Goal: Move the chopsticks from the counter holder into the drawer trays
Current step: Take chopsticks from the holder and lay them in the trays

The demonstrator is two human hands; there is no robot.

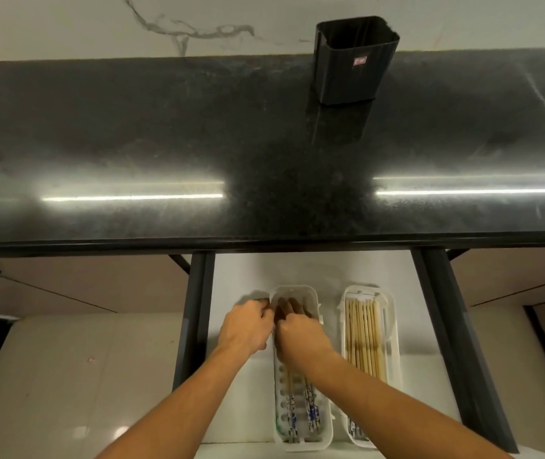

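Note:
A black holder (354, 64) stands upright at the back of the dark counter; no chopsticks show above its rim. Below, in the open drawer, lie two white trays. The left tray (325, 422) holds chopsticks with blue-patterned ends (301, 409). The right tray (395, 352) holds several plain wooden chopsticks (363, 336). My right hand (301, 329) reaches into the far end of the left tray, fingers down among the chopsticks. My left hand (247, 326) rests against that tray's far left rim, fingers curled. What the fingers grip is hidden.
The black stone counter (165, 144) overhangs the back of the drawer. Dark metal drawer rails (194, 313) run along both sides. The white drawer floor (247, 409) lies bare left of the trays. A pale floor shows at lower left.

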